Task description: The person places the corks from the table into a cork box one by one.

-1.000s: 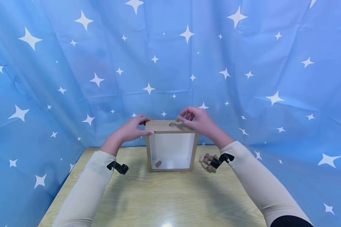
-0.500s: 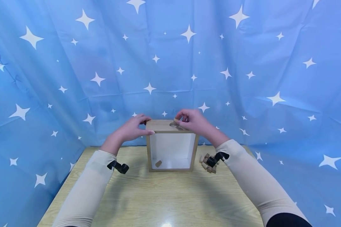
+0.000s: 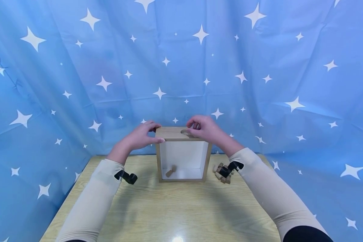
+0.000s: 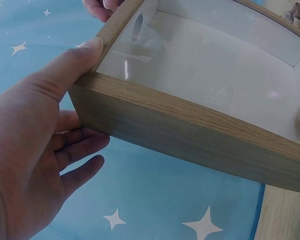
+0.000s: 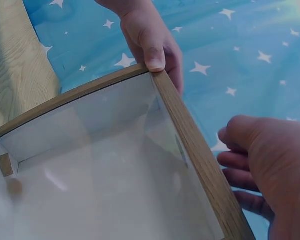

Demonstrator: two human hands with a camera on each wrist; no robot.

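A wooden box with a clear front and white inside stands on the table, a round hole in its top. My left hand grips its upper left corner, thumb on the front edge and fingers behind. Right beside the hole is my right hand, its fingers loosely bent and nothing held; the right wrist view shows this hand just past the wooden edge. Behind the clear front, one cork lies at the lower left, and a second, blurred cork is close to it.
Several more corks lie in a pile on the table to the right of the box, partly hidden by the black wrist camera. A blue curtain with white stars hangs behind and at both sides.
My right hand moved left to the hole and let go of the cork it pinched. Now a second cork shows inside the box. The left hand kept its grip.
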